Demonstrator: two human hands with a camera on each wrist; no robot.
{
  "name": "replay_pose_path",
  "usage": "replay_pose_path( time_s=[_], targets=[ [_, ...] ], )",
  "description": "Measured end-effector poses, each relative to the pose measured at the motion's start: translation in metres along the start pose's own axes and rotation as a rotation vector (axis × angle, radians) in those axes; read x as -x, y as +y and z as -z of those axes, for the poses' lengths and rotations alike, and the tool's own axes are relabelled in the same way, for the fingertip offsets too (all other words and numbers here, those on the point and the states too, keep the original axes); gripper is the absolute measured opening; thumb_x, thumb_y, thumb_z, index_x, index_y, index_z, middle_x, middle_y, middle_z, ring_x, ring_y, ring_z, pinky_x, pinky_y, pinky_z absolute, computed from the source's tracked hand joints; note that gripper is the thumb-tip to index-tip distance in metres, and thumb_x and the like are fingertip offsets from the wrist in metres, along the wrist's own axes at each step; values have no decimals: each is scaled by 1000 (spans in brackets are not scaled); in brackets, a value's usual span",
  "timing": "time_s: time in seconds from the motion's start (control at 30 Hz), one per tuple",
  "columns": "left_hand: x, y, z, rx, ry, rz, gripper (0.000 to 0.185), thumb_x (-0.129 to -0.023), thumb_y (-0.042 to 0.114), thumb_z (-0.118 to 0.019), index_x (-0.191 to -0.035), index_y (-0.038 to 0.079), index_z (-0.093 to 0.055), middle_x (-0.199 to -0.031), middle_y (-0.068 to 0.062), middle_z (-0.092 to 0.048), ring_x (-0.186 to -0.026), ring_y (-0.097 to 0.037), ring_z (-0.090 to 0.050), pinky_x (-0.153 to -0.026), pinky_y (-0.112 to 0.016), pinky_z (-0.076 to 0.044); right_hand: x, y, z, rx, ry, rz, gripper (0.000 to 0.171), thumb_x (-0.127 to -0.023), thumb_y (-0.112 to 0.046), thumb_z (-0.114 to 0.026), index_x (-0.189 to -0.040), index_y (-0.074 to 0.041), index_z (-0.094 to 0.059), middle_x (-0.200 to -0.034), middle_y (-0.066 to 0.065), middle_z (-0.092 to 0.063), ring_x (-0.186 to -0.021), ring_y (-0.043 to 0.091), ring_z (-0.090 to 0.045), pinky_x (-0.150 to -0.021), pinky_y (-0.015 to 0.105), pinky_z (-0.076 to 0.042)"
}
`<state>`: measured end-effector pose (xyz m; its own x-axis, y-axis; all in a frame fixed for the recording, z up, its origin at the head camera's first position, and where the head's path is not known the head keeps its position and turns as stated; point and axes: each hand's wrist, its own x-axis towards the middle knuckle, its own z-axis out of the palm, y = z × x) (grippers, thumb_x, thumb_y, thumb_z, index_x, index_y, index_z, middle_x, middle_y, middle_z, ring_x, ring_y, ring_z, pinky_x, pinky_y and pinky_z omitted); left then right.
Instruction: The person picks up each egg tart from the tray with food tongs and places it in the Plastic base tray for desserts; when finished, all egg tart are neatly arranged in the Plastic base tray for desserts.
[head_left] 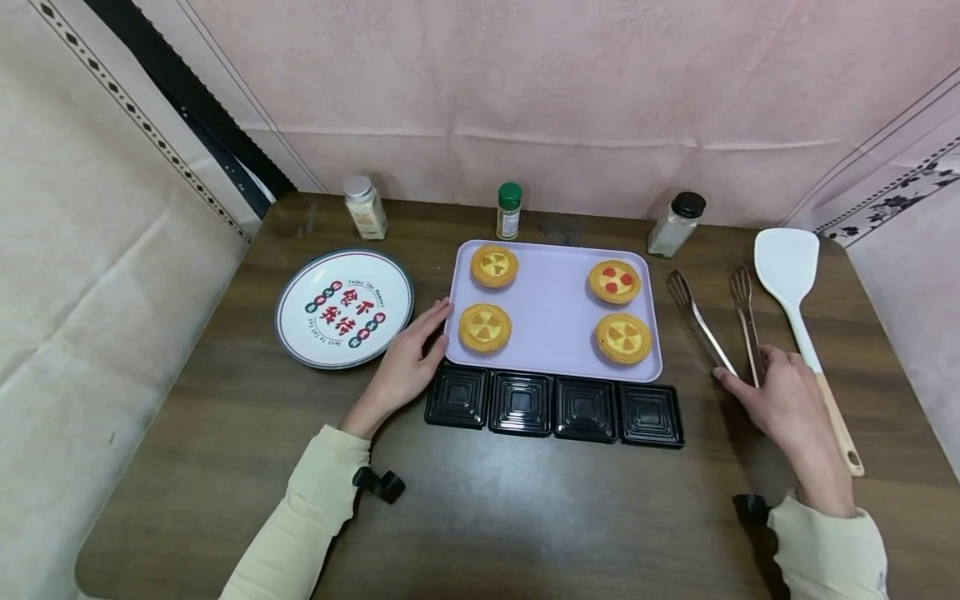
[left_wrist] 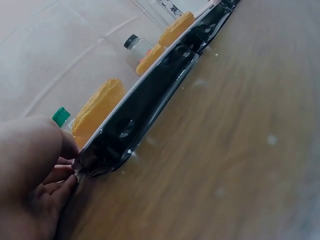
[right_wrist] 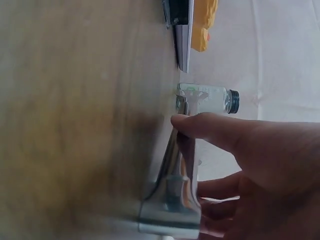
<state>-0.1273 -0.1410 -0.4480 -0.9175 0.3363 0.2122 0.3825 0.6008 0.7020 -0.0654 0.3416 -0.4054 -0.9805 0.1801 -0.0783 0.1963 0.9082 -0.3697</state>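
Observation:
My right hand (head_left: 787,400) grips a pair of metal tongs (head_left: 707,332), thumb on one arm and fingers at the other. Their fork-like ends stand apart, pointing away from me. In the right wrist view the tongs' bent end (right_wrist: 170,215) is close to the camera. My left hand (head_left: 408,358) rests with its fingers against the left edge of a lilac tray (head_left: 551,308). Two round yellow tarts (head_left: 484,327) lie on the tray's left side. On its right side are another yellow tart (head_left: 623,338) and one with red spots (head_left: 614,282).
Black square molds (head_left: 521,404) form a row before the tray. Left of it lies a round white plate (head_left: 345,308) with red lettering. Behind stand a white-capped jar (head_left: 365,208), a green-capped jar (head_left: 508,212) and a black-capped jar (head_left: 676,225). A white spatula (head_left: 787,262) lies far right.

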Motion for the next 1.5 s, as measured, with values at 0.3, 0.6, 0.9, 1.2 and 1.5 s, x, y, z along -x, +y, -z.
replay_pose_path(
  time_s=[0.3,0.6,0.9,1.2,1.5],
  targets=[
    [0,0,-3,11,9,-8,47,-102,13,-52,-148,7,-44,-154,-5,-37,-142,-17,-31,-113,-42,-28,12,-4,23,-178,157,140,67,-92,-25,-68,-138,15,-40,-115,33,-42,-95,40,-41,-69,44,-32],
    [2,-2,0,3,7,24,47,-102,16,-51,-148,10,-44,-155,-3,-36,-142,-17,-31,-113,-46,-27,8,-46,47,-220,209,258,61,-85,-37,-78,-140,-24,-56,-96,9,-66,-75,18,-46,-62,27,-31],
    [3,0,-1,23,7,41,48,-102,18,-51,-149,12,-43,-154,-1,-37,-141,-16,-32,-113,-46,-27,-1,-69,39,-202,202,249,58,-78,-47,-80,-126,-16,-68,-87,9,-69,-71,23,-48,-52,26,-33],
    [3,2,0,27,11,49,49,-102,15,-52,-150,11,-41,-154,0,-37,-141,-16,-31,-113,-44,-28,-2,-72,34,-170,203,251,57,-77,-45,-82,-122,-11,-71,-58,1,-51,-52,16,-40,-42,29,-29],
    [2,1,0,37,3,57,49,-102,16,-52,-150,12,-41,-154,2,-36,-141,-13,-30,-114,-44,-26,-5,-71,30,-127,214,274,56,-78,-42,-82,-120,-7,-71,-52,-3,-40,-44,13,-32,-38,30,-25]
  ],
)
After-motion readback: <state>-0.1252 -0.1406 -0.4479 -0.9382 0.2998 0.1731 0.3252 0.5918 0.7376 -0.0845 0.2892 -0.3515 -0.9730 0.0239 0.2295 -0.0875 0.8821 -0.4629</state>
